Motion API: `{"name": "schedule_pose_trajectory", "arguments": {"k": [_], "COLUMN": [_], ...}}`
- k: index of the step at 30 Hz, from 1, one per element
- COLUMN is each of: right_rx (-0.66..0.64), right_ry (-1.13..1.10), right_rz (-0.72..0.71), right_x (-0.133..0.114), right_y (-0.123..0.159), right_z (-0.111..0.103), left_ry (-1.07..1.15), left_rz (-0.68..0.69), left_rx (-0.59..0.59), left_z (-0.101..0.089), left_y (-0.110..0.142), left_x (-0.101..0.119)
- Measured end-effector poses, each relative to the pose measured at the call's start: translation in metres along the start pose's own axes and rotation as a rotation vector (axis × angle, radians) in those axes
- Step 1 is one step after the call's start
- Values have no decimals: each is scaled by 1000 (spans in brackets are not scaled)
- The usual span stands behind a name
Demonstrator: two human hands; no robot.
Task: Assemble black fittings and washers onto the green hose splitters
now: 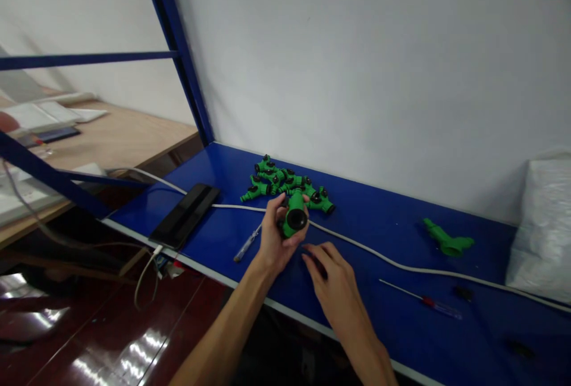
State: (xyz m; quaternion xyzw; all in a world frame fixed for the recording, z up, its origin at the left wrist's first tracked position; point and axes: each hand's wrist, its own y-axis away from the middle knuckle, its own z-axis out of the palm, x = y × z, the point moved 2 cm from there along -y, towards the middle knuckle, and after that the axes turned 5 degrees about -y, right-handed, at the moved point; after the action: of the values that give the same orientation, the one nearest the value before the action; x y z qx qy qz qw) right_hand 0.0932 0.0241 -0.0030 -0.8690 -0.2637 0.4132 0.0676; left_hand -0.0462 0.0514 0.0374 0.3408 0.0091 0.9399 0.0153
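Observation:
My left hand point(280, 237) is wrapped round a green hose splitter point(294, 213), with its round black-rimmed opening turned towards me. Just below and to the right, my right hand point(332, 273) hovers over the blue table with thumb and index tips close together in a pinch. Whatever lies between those tips, if anything, is too small to make out. Behind the left hand lies a pile of green splitters with black parts point(272, 178). A clear-handled screwdriver point(246, 246) rests beside my left wrist.
A white cable point(379, 255) runs across the blue table point(370, 201). At left lies a black power strip point(185, 213). To the right are a green Y-shaped body point(448, 240), a red-collared screwdriver point(432, 303), small black parts point(463, 294) and a white plastic bag point(542, 231).

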Motion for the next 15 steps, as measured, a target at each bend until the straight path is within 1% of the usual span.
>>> {"name": "schedule_pose_trajectory", "arguments": {"k": [2,5,8,11,15], "right_rx": [-28,-28,-37,-55,-68], "right_ry": [12,38,74,116,146], "right_rz": [-8,-8,-18,-51,-119], "right_x": [-6,-13,-19,-21,-19], "right_y": [-13,-27,-34,-37,-35], "right_z": [12,27,39,44,43], "left_ry": [10,-9,-11,-31,-67], "left_rz": [33,62,74,64,47], "left_rx": [53,135,200,238,234], "left_z": [-10,-24,-35,-40,-39], "left_y": [16,40,58,67,66], "left_x": [11,25,32,31,26]}}
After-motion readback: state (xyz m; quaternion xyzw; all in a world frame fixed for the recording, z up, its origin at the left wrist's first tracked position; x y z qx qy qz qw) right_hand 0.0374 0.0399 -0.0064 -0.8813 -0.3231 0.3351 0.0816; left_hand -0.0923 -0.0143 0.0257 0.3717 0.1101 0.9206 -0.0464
